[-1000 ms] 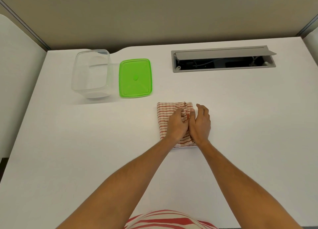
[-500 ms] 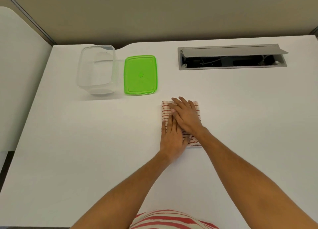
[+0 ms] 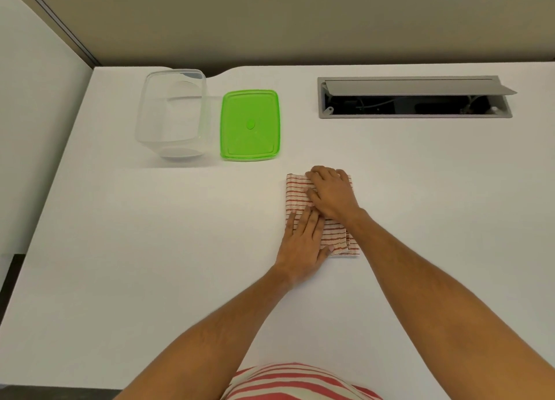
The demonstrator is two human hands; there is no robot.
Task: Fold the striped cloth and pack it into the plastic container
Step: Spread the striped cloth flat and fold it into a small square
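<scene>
- My right hand has slid to the cloth's far edge, fingers curling over it; left hand presses flat near.
- Cloth sits folded at frame centre; the container, upper left, waits, so packing looks next.

Bright, even overhead light, soft shadows beside the plastic container; wide-angle bending at edges.

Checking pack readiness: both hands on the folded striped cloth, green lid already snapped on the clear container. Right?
Not quite. The head view shows the green lid lying flat on the table beside the clear container, which stands open. The rest holds: left hand and right hand both rest on the folded striped cloth.
</scene>
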